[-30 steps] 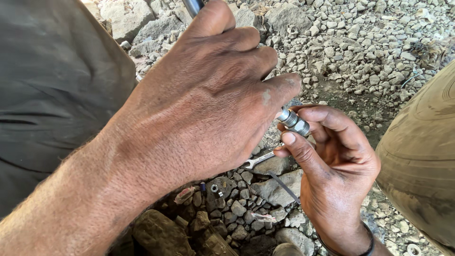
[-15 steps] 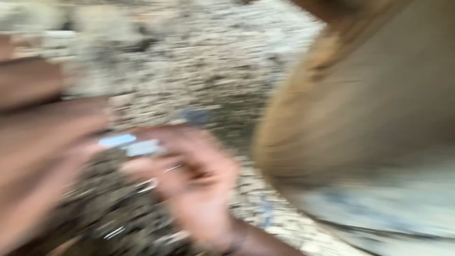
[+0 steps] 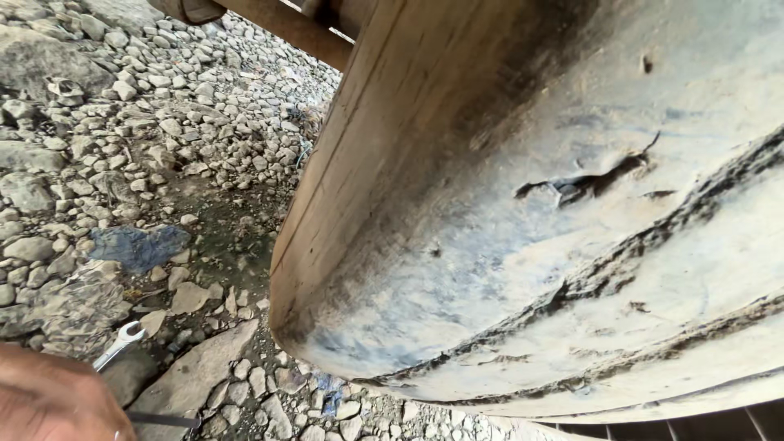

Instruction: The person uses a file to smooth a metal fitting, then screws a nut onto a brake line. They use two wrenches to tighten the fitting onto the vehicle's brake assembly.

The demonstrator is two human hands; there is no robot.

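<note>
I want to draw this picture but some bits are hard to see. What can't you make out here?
Head view:
- The hand: cut off by the bottom-left corner, so which hand it is and its grip cannot be told.
- The wrench: only its open end shows; the hand covers the handle.
- The other hand: out of view.
- The big worn tyre: runs past the edges and hides the stony ground behind it.

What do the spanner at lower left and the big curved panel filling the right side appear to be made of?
The spanner looks like bright, polished steel: its open-end head shines silver against the stones. The curved panel looks like sheet metal with a dull, weathered finish: it is caked with pale dust and dried mud, and shows scrapes, cracks and a dark smear. The coating leaves its material uncertain. A hand shows only in part at the corner.
</note>
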